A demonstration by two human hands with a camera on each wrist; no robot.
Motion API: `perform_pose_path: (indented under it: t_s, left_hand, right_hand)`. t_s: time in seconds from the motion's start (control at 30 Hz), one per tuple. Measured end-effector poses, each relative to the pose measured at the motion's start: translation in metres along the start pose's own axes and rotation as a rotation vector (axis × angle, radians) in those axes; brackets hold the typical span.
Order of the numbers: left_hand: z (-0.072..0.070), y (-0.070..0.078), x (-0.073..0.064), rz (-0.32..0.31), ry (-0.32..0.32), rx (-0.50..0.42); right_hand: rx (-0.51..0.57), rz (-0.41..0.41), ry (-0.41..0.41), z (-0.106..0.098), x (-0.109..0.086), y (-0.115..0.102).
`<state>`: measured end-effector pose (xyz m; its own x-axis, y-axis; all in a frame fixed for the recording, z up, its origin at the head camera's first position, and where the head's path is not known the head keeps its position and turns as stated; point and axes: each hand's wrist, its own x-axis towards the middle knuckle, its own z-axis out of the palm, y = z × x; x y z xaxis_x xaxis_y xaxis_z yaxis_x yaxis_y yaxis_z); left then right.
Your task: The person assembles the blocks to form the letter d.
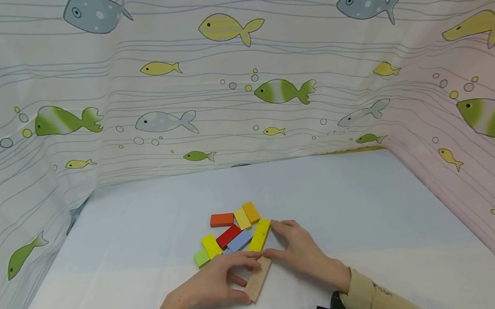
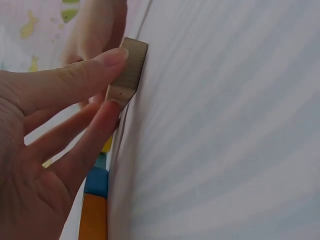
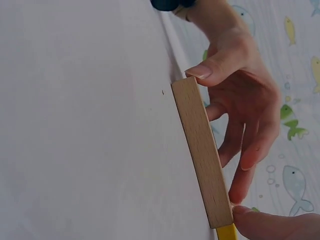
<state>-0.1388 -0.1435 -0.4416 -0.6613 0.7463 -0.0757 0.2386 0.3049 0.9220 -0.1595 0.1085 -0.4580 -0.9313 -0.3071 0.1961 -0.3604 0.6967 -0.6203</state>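
Note:
A plain wooden block (image 1: 258, 280) lies on the white cloth, end to end with a bright yellow block (image 1: 260, 234). My left hand (image 1: 212, 279) holds the wooden block, its thumb at the near end and its fingers along the side towards the far end. With thumb and index finger, my right hand (image 1: 301, 251) spans the yellow block: the fingertip is at its far end, the thumb where the two blocks meet. In the right wrist view the wooden block (image 3: 201, 152) shows its whole long side, while only a corner of the yellow block (image 3: 226, 232) appears.
Left of the yellow block lie several loose blocks: a red block (image 1: 228, 236), a blue block (image 1: 240, 241), an orange-red block (image 1: 222, 220), a light green block (image 1: 202, 258) and some yellow ones. A fish-patterned curtain (image 1: 222, 82) surrounds the cloth-covered table (image 1: 345, 190).

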Motion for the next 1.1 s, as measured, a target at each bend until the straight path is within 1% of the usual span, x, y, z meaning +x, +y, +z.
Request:
perform_pose_path:
  t_s: [0.13, 0.23, 0.37, 0.47, 0.63, 0.77, 0.87, 1.0, 1.1]
  left_hand:
    - [0.0008, 0.002, -0.0001, -0.017, -0.009, -0.03]
    - [0.0018, 0.0034, -0.0006, -0.013, -0.015, -0.036]
    - [0.0032, 0.0044, -0.0004, 0.0, -0.02, -0.019]
    - [0.0037, 0.0056, 0.0, -0.01, -0.022, -0.003]
    - [0.0029, 0.0066, 0.0001, -0.023, -0.021, 0.009]
    - [0.0023, 0.0052, -0.0003, -0.008, -0.023, 0.0]
    - [0.0014, 0.0041, -0.001, -0.004, -0.023, -0.011]
    - [0.0009, 0.0037, -0.001, -0.013, -0.015, -0.018]
    - [0.0008, 0.0017, 0.0003, 0.004, -0.013, -0.017]
  right_hand:
    - [-0.009, 0.001, -0.011, 0.001, 0.0, -0.0001]
    - [-0.006, 0.009, -0.015, 0.0021, 0.0004, -0.0008]
    - [-0.007, 0.007, -0.015, 0.004, 0.0021, -0.0012]
    - [-0.021, 0.002, -0.021, 0.0058, 0.0036, -0.0013]
    - [-0.045, 0.019, -0.053, 0.0067, 0.0058, -0.003]
    - [-0.044, 0.037, -0.093, 0.0066, 0.0068, -0.0032]
    - [-0.046, 0.032, -0.111, 0.0071, 0.0075, -0.0028]
    - [-0.048, 0.024, -0.113, 0.0073, 0.0083, -0.0038]
    - [-0.05, 0.027, -0.103, 0.0076, 0.0092, -0.0052]
